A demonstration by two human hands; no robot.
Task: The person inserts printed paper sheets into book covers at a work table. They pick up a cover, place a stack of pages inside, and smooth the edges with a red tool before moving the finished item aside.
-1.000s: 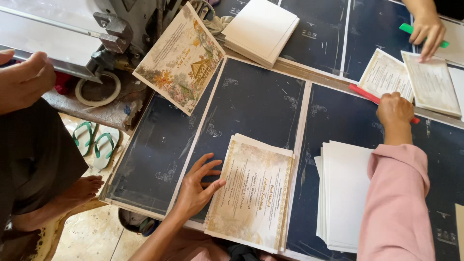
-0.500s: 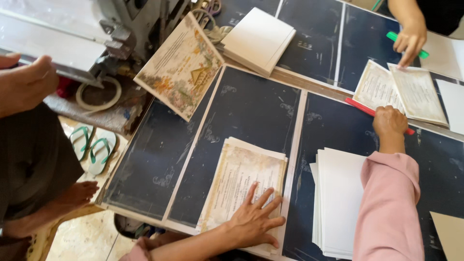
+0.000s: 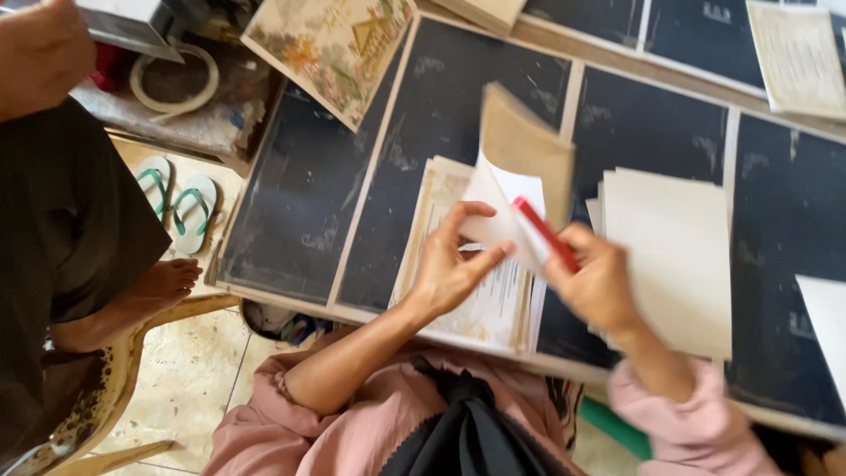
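The dark work table (image 3: 291, 220), its black panels split by pale seams, fills most of the head view. At its near edge sits the person in a pink top, both forearms reaching over the surface. To the left another person in dark clothing sits on a pale chair, one bare foot on the tiled floor, with a hand (image 3: 40, 53) raised near the top left corner.

On the right of the table lies a stack of blank cream sheets (image 3: 679, 264), just beside the right hand. A large decorated card with a floral border (image 3: 330, 48) lies tilted at the top, well apart from the hands. Directly before the person lies a pile of printed cards (image 3: 476, 308) with ornate edges.

Above that pile a folded card (image 3: 520, 154), brown outside and white within, is raised off the table. The left hand (image 3: 454, 269) pinches its white lower flap between thumb and fingers. The right hand (image 3: 595, 282) is closed around a red pen-like tool (image 3: 546, 234), whose tip rests against the same white flap; the hand is blurred.

Below the table's left edge a pair of green-strapped sandals (image 3: 176, 198) lies on the floor, and a white roll of tape (image 3: 176, 84) rests on a cluttered ledge above them.
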